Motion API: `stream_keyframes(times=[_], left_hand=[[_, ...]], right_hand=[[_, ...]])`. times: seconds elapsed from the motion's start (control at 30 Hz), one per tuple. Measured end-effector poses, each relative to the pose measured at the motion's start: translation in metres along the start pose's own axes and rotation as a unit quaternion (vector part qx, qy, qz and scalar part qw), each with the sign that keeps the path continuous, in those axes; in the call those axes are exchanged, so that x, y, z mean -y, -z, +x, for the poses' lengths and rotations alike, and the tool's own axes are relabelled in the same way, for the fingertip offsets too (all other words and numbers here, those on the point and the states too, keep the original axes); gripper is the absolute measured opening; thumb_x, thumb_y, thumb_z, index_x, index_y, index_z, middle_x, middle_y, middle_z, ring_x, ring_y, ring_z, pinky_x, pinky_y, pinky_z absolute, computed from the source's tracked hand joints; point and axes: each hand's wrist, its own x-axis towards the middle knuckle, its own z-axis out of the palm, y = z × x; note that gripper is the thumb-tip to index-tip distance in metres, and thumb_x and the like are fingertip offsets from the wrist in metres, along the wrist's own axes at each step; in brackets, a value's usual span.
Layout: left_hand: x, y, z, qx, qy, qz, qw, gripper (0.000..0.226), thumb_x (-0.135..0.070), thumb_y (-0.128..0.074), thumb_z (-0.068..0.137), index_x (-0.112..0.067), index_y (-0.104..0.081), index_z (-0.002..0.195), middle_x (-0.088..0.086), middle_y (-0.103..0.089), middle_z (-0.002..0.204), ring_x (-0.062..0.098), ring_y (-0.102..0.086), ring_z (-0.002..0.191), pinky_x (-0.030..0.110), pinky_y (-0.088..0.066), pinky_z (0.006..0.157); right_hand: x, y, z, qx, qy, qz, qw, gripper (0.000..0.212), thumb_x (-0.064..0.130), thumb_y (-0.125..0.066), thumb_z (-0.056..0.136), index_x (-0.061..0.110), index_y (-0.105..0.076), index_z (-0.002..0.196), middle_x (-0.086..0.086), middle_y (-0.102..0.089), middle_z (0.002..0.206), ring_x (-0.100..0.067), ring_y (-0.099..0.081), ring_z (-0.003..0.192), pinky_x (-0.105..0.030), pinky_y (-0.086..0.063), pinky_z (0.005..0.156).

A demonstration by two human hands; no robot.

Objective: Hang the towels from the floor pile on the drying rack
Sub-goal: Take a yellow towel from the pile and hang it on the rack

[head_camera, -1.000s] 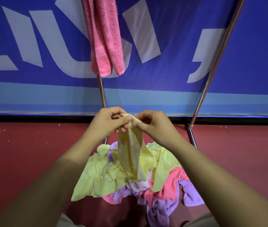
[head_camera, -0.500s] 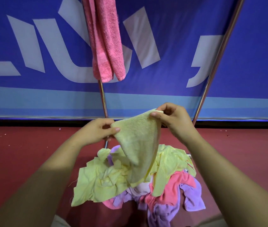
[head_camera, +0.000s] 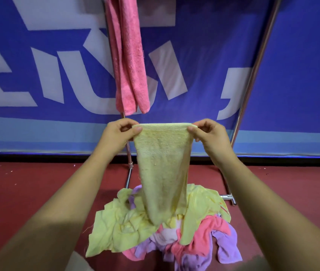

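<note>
Left grip (head_camera: pixel 116 133): my thumb and fingers are clamped on the left top corner of the yellow towel (head_camera: pixel 163 169).
Right grip (head_camera: pixel 210 135): clamped the same way on the right top corner, level with my left.
Yellow towel: I hold it up, pulled flat between both grips with its top edge straight. It narrows as it hangs toward the pile; I cannot tell whether its lower end touches.
Floor pile (head_camera: pixel 120 227): crumpled yellow, pink and lilac towels lie heaped together right below my hands.
Floor (head_camera: pixel 28 182): dark red and matte, with a few pale specks out to my left.
Drying rack (head_camera: pixel 252 79): shiny metal poles, one slanting up on my right and one behind the pink towel. Its feet stand on the red floor just behind the pile.
Pink towel (head_camera: pixel 127 61): draped over the rack, its ends hanging just above the yellow towel's top edge, apart from it.
Banner (head_camera: pixel 302 85): deep blue with big white letters and a pale blue band low down, ending in a dark strip at the floor.
</note>
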Motion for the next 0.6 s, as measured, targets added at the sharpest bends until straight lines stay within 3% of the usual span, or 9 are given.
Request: stream_keyframes(times=[0.13, 0.23, 0.3, 0.37, 0.47, 0.53, 0.6], left_hand=[[-0.058, 0.006, 0.026, -0.019, -0.045, 0.010, 0.999, 0.009, -0.009, -0.071, 0.088, -0.018, -0.071, 0.085, 0.000, -0.064, 0.071, 0.001, -0.059, 0.062, 0.017, -0.054, 0.066], [-0.106, 0.018, 0.041, -0.033, -0.066, 0.006, 0.997, 0.005, -0.025, -0.076, 0.082, -0.022, -0.074, 0.084, 0.003, -0.068, 0.078, 0.011, -0.063, 0.072, 0.029, -0.056, 0.073], [-0.140, 0.026, 0.049, -0.044, -0.086, -0.005, 0.995, 0.002, -0.022, -0.075, 0.084, -0.021, -0.073, 0.085, 0.006, -0.068, 0.081, 0.014, -0.062, 0.075, 0.028, -0.054, 0.071], [-0.179, 0.033, 0.051, -0.047, -0.102, -0.026, 0.993, 0.006, -0.016, -0.072, 0.087, -0.020, -0.072, 0.083, 0.005, -0.066, 0.080, 0.013, -0.060, 0.073, 0.027, -0.049, 0.069], [-0.236, 0.049, 0.044, 0.042, -0.119, -0.153, 0.980, 0.004, -0.019, -0.074, 0.084, -0.018, -0.070, 0.083, 0.001, -0.064, 0.078, 0.013, -0.055, 0.069, 0.026, -0.042, 0.066], [-0.263, 0.056, 0.037, 0.106, -0.107, -0.243, 0.958, 0.010, -0.022, -0.074, 0.083, -0.016, -0.067, 0.088, -0.001, -0.064, 0.077, 0.008, -0.059, 0.064, 0.017, -0.045, 0.059], [-0.275, 0.059, 0.035, 0.108, -0.095, -0.206, 0.968, 0.007, -0.017, -0.065, 0.086, -0.012, -0.064, 0.090, 0.000, -0.062, 0.074, 0.006, -0.058, 0.058, 0.014, -0.046, 0.054]], right_hand=[[0.060, 0.009, 0.022, -0.014, 0.047, 0.009, 0.999, 0.011, 0.016, -0.073, 0.089, 0.019, -0.068, 0.081, 0.008, -0.065, 0.072, 0.001, -0.056, 0.064, -0.015, -0.043, 0.063], [0.113, 0.016, 0.036, -0.013, 0.099, 0.021, 0.995, 0.011, 0.020, -0.073, 0.087, 0.023, -0.067, 0.078, 0.009, -0.066, 0.073, -0.004, -0.058, 0.071, -0.027, -0.048, 0.074], [0.150, 0.021, 0.040, -0.012, 0.128, 0.028, 0.991, 0.007, 0.026, -0.072, 0.081, 0.023, -0.067, 0.077, 0.005, -0.067, 0.075, -0.011, -0.059, 0.077, -0.037, -0.048, 0.078], [0.189, 0.027, 0.038, -0.008, 0.154, 0.043, 0.987, 0.006, 0.025, -0.071, 0.078, 0.021, -0.065, 0.077, 0.001, -0.065, 0.075, -0.017, -0.057, 0.078, -0.038, -0.047, 0.077], [0.242, 0.040, 0.031, 0.023, 0.176, 0.111, 0.978, 0.007, 0.014, -0.071, 0.083, 0.014, -0.065, 0.080, -0.003, -0.064, 0.072, -0.021, -0.057, 0.072, -0.036, -0.047, 0.070], [0.264, 0.049, 0.028, 0.067, 0.151, 0.196, 0.967, 0.009, 0.006, -0.065, 0.092, 0.010, -0.063, 0.084, -0.003, -0.064, 0.070, -0.019, -0.058, 0.064, -0.030, -0.047, 0.061], [0.271, 0.053, 0.029, 0.085, 0.133, 0.191, 0.969, 0.012, 0.004, -0.062, 0.094, 0.009, -0.063, 0.084, -0.001, -0.064, 0.068, -0.014, -0.059, 0.060, -0.025, -0.048, 0.055]])
